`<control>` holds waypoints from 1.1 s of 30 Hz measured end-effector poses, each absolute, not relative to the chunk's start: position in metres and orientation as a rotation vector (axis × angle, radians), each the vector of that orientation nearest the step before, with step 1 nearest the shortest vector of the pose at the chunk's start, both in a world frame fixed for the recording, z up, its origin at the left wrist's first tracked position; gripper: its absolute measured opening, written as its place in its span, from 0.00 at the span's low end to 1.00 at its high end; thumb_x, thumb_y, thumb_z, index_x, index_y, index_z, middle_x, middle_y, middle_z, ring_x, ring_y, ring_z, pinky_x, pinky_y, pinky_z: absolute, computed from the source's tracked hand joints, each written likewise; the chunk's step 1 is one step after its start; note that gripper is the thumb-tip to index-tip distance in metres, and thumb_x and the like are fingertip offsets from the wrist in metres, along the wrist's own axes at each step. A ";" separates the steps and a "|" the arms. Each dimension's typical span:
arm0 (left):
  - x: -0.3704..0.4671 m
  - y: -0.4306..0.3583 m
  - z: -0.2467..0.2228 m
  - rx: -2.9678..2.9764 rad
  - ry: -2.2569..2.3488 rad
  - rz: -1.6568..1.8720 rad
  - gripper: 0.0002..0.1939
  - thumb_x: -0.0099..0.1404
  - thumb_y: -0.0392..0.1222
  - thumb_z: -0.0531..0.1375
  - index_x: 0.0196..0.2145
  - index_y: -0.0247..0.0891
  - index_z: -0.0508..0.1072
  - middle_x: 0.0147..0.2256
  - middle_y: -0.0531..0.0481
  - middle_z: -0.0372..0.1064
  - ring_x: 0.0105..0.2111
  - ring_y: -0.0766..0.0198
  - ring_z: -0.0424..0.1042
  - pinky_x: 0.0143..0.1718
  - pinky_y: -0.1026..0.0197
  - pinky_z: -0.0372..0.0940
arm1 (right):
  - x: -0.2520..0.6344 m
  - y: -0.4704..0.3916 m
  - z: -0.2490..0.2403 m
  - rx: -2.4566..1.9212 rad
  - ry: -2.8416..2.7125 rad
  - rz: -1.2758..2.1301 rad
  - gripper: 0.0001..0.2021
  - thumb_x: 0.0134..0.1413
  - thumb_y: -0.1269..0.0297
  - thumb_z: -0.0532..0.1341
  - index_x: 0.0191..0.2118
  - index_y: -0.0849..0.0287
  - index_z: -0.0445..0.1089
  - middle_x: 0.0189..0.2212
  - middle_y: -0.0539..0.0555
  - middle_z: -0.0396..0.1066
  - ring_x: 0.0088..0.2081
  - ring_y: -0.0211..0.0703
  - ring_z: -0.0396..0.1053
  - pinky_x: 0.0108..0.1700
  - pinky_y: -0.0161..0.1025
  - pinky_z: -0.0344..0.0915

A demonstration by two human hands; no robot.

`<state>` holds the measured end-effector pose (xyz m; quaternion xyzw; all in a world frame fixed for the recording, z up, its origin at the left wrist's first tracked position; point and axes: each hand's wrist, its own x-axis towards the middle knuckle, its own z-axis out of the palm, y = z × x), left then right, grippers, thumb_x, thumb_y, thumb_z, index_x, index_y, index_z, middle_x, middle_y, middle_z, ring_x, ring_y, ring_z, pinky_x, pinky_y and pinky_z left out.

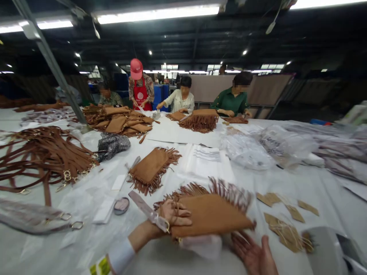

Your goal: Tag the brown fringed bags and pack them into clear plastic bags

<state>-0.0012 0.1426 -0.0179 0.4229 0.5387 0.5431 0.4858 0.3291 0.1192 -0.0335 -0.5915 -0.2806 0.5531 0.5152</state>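
Observation:
A brown suede pouch with fringe point(212, 214) is held tilted over the near table, its fringe blurred. My left hand point(174, 214) grips its left end, fingers across the top face and thumb hidden. Over that wrist lies a plastic-wrapped strap point(147, 208) with a gold-coloured clasp. Below the pouch's lower right edge, my right hand point(254, 250) is open, palm up and fingers spread. Whitish plastic point(202, 245) shows under the pouch. Farther off, a second fringed pouch point(151, 166) lies flat, near a stack of clear plastic bags point(208, 158).
Brown straps point(48, 156) with metal clips are heaped at left, near a black crumpled bag point(113, 145). Kraft tags point(286, 229) and a grey round object point(327, 248) lie at right. Co-workers sit and stand across the table by piled pouches point(120, 121). A slanted metal pole point(54, 65) rises at left.

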 end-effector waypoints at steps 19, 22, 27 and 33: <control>-0.118 0.014 -0.005 1.206 1.929 1.296 0.21 0.53 0.48 0.66 0.45 0.43 0.73 0.44 0.46 0.72 0.45 0.52 0.69 0.52 0.51 0.61 | 0.302 0.074 -0.056 -1.527 -0.352 1.076 0.27 0.25 0.56 0.74 0.38 0.58 0.73 0.35 0.49 0.78 0.41 0.45 0.73 0.43 0.36 0.72; -0.097 0.016 0.013 1.759 1.794 0.609 0.18 0.55 0.46 0.65 0.45 0.46 0.74 0.44 0.47 0.73 0.49 0.49 0.67 0.57 0.45 0.54 | 0.304 0.065 -0.051 -1.575 -0.354 1.124 0.28 0.25 0.55 0.74 0.39 0.57 0.73 0.37 0.50 0.78 0.42 0.47 0.73 0.44 0.39 0.72; -0.071 0.039 0.010 1.883 1.820 0.119 0.27 0.59 0.47 0.59 0.56 0.43 0.65 0.42 0.43 0.73 0.44 0.48 0.70 0.46 0.50 0.61 | 0.312 0.048 -0.050 -1.718 -0.604 1.098 0.29 0.28 0.48 0.70 0.40 0.58 0.74 0.38 0.54 0.78 0.45 0.53 0.72 0.44 0.42 0.72; -0.045 0.057 -0.003 1.706 1.610 0.468 0.39 0.54 0.38 0.59 0.63 0.37 0.55 0.44 0.44 0.73 0.41 0.56 0.72 0.43 0.58 0.64 | 0.318 0.045 -0.054 -1.870 -0.881 0.988 0.31 0.34 0.45 0.65 0.44 0.62 0.73 0.33 0.57 0.78 0.41 0.57 0.74 0.41 0.45 0.73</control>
